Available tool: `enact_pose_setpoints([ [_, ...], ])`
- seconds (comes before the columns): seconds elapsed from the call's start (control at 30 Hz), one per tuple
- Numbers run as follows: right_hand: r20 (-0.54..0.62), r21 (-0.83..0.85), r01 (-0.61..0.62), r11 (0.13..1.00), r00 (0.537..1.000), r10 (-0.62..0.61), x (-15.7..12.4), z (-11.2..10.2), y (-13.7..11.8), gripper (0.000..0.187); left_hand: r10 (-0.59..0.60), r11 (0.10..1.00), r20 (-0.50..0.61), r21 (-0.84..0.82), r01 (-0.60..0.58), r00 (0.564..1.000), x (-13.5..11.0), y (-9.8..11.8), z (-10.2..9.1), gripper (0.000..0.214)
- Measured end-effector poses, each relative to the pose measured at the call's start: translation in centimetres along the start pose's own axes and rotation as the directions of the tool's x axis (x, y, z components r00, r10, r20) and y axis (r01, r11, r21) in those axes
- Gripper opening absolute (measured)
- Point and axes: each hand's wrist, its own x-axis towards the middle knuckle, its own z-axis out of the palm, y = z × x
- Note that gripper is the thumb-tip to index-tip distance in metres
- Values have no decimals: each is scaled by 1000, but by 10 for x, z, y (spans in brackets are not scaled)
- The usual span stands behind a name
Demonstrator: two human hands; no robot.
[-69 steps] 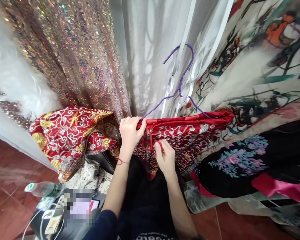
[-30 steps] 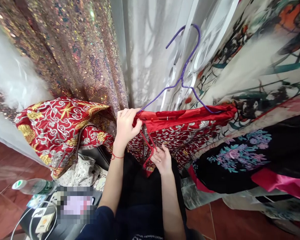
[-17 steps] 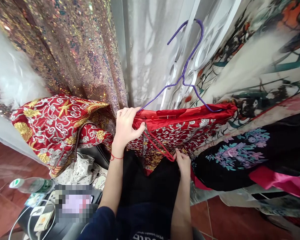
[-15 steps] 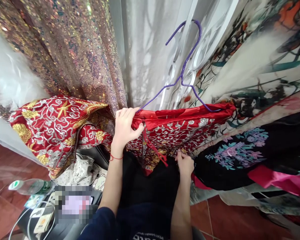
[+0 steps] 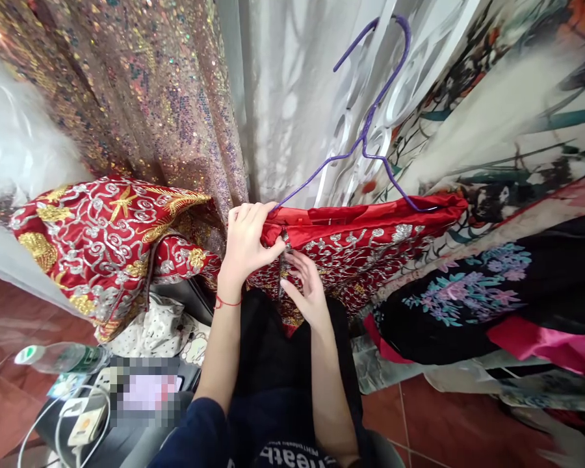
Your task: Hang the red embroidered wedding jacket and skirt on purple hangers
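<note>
A red skirt [image 5: 365, 250] with silver and gold embroidery spreads across my lap, its plain red waistband uppermost. A purple wire hanger [image 5: 368, 127] stands above it, its lower arms reaching the two ends of the waistband. My left hand [image 5: 247, 244] is closed on the waistband's left end, beside the hanger's left arm. Just right of it, my right hand [image 5: 307, 289] is at the skirt's side opening, thumb and fingers apart. Its fingertips are near or touching the opening's edge; contact is hard to tell. The red cord is not visible now.
A red embroidered garment [image 5: 92, 240] lies at the left. Below it are a plastic bottle [image 5: 61, 357], a white cable [image 5: 58, 416] and a blurred-out phone [image 5: 146, 392]. Sequinned fabric [image 5: 151, 91] hangs behind; a black floral garment [image 5: 463, 292] lies at the right.
My right hand has moved left and up, from the skirt's lower right to the opening beside my left hand, and its fingers have parted. The hanger has shifted slightly up and right.
</note>
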Motion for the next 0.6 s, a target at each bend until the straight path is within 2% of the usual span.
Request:
enact_pose_setpoints([
  [0.1,-46,129,17,992,999,-11,12,18,-12,44,-6,1000,15,5,6,1000,-1,1,-2,53],
  [0.23,-85,266,-41,963,994,66,20,20,-23,17,22,1000,12,-8,-22,1000,-3,-1,-3,55],
  [0.3,-107,357,-78,931,986,124,22,17,-24,13,28,1000,4,-8,-28,1000,-4,-2,-3,54],
  [0.37,-140,407,-120,905,971,192,26,15,-24,19,32,999,-6,-4,-32,999,-4,-3,-1,52],
  [0.5,-135,263,-225,938,954,267,36,22,-27,33,14,1000,-21,1,-14,1000,-4,-1,0,44],
  [0.6,-251,146,-134,980,953,168,41,34,-38,34,22,1000,-15,-3,-23,1000,-6,1,-2,43],
])
